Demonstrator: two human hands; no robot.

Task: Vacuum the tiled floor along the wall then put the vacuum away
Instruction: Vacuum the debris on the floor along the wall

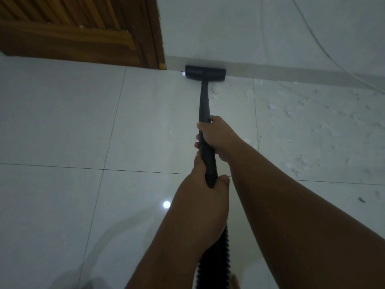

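Observation:
A black vacuum wand (204, 99) runs away from me to a flat black floor head (205, 73), which lies against the skirting of the white wall (239, 28). My right hand (216, 136) grips the wand partway down. My left hand (205, 184) grips it lower, where the ribbed black hose (216, 257) joins. The hose trails back under my left forearm. White dust and flakes (302, 122) litter the pale tiled floor (62, 122) to the right of the head.
A brown wooden door (73, 28) and its frame stand at the upper left, just left of the floor head. A thin pale cord (325, 53) hangs down the wall on the right and reaches the floor. My toe (235, 282) shows at the bottom.

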